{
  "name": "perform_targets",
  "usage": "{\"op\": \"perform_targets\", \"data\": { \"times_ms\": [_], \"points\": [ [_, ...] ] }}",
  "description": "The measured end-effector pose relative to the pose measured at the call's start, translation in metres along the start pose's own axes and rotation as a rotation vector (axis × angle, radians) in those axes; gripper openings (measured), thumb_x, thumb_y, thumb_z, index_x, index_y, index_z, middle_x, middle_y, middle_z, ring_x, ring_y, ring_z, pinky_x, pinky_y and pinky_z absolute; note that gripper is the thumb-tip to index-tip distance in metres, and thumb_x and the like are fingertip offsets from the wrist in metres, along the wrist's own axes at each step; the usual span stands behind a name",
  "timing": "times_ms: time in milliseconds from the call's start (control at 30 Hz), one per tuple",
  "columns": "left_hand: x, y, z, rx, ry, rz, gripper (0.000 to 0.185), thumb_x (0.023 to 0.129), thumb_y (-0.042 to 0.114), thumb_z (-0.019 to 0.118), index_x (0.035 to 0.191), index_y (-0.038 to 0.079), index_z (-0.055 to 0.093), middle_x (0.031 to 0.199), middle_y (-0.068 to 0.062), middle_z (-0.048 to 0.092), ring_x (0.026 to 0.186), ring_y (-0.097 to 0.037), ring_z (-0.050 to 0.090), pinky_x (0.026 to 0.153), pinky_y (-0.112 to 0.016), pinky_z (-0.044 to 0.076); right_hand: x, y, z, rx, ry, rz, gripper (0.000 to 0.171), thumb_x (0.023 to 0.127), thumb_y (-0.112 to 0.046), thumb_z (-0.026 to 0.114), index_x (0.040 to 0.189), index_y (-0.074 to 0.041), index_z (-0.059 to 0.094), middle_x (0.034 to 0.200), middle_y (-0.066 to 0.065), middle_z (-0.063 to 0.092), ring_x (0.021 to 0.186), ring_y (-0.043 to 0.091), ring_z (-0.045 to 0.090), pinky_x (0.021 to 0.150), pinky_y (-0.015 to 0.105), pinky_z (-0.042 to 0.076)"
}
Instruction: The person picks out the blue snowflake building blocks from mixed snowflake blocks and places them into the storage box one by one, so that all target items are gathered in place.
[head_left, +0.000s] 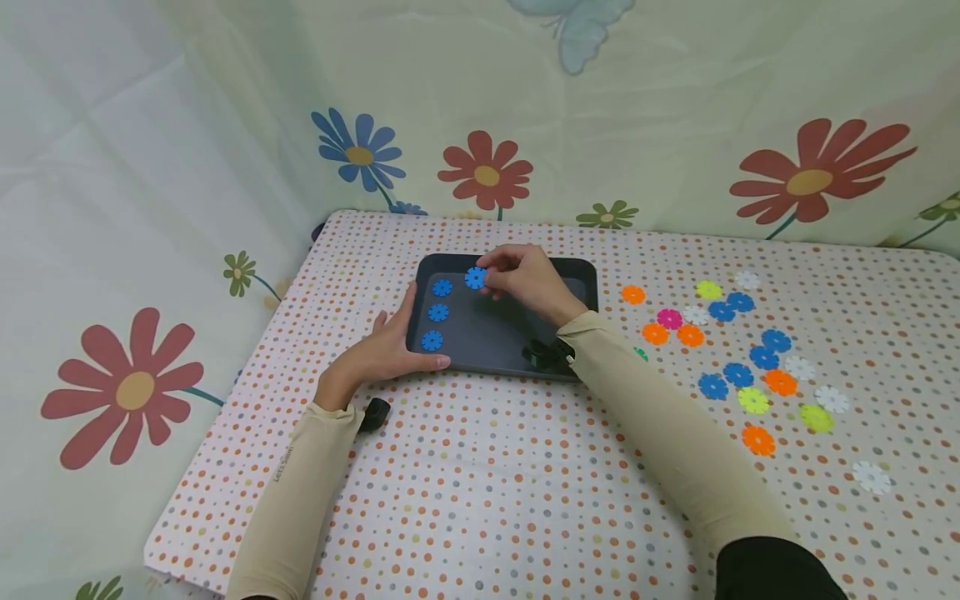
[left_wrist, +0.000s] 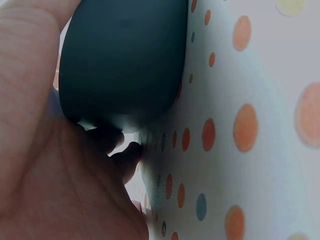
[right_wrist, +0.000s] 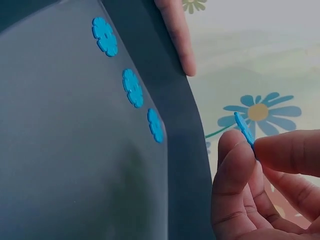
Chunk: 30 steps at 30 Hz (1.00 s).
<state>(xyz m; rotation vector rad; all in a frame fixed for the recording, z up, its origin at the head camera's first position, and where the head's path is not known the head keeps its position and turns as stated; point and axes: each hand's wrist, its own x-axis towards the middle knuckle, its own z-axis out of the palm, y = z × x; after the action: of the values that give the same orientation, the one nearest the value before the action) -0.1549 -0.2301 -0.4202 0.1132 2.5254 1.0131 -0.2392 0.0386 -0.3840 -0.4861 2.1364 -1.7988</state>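
Observation:
A dark tray lies on the dotted tablecloth, with three blue flower discs in a column along its left side. My left hand grips the tray's near left corner, thumb on the front rim and a finger along the left edge. The left wrist view shows that corner pressed into my palm. My right hand hovers over the tray's far left part and pinches another blue disc. In the right wrist view, thumb and forefinger hold this disc edge-on above the tray.
Several loose discs in blue, orange, white, yellow-green and pink lie scattered on the table to the right of the tray. A flower-printed curtain closes off the back and left. The table's left edge runs close to my left arm.

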Motion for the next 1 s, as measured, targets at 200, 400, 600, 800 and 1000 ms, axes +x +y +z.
{"op": "perform_targets", "data": {
  "times_ms": [200, 400, 600, 800, 1000],
  "points": [
    [-0.001, -0.001, 0.0, 0.001, -0.001, 0.005, 0.139, 0.081, 0.074, 0.081, 0.167, 0.041, -0.024, 0.179, -0.001, -0.004, 0.159, -0.046, -0.019, 0.122, -0.074, 0.012, 0.008, 0.002, 0.007, -0.01, 0.009, 0.008, 0.024, 0.102, 0.004, 0.066, 0.125, 0.01, 0.071, 0.094, 0.016, 0.07, 0.096, 0.048, 0.068, 0.084, 0.047, 0.06],
    [-0.001, -0.001, -0.001, -0.001, 0.008, 0.005, 0.138, 0.08, 0.074, 0.081, 0.167, 0.043, -0.022, 0.179, -0.002, -0.002, 0.159, -0.046, -0.017, 0.12, -0.076, 0.013, 0.015, 0.005, 0.011, -0.016, 0.028, 0.024, 0.023, 0.102, 0.006, 0.066, 0.124, 0.01, 0.072, 0.092, 0.013, 0.069, 0.094, 0.046, 0.069, 0.082, 0.045, 0.06],
    [0.0, -0.001, -0.001, 0.002, 0.009, 0.003, 0.138, 0.08, 0.074, 0.081, 0.167, 0.043, -0.022, 0.179, -0.003, -0.001, 0.16, -0.045, -0.016, 0.12, -0.076, 0.015, 0.021, 0.012, 0.014, -0.041, 0.043, 0.045, 0.022, 0.102, 0.006, 0.066, 0.123, 0.01, 0.072, 0.092, 0.015, 0.069, 0.087, 0.037, 0.07, 0.079, 0.041, 0.06],
    [0.0, 0.0, -0.001, 0.007, 0.0, -0.002, 0.138, 0.081, 0.074, 0.081, 0.166, 0.043, -0.023, 0.179, -0.001, -0.004, 0.159, -0.045, -0.018, 0.12, -0.076, 0.014, 0.026, 0.019, 0.016, -0.051, 0.04, 0.062, 0.021, 0.102, 0.007, 0.065, 0.121, 0.011, 0.072, 0.093, 0.016, 0.07, 0.086, 0.034, 0.071, 0.075, 0.036, 0.059],
    [0.0, 0.001, 0.0, 0.0, -0.005, 0.012, 0.138, 0.082, 0.073, 0.08, 0.167, 0.04, -0.024, 0.179, 0.001, -0.007, 0.159, -0.046, -0.019, 0.121, -0.075, 0.012, 0.027, 0.024, 0.017, -0.083, 0.041, 0.075, 0.021, 0.101, 0.006, 0.067, 0.12, 0.01, 0.072, 0.092, 0.016, 0.071, 0.081, 0.027, 0.071, 0.073, 0.033, 0.059]
  ]
}}
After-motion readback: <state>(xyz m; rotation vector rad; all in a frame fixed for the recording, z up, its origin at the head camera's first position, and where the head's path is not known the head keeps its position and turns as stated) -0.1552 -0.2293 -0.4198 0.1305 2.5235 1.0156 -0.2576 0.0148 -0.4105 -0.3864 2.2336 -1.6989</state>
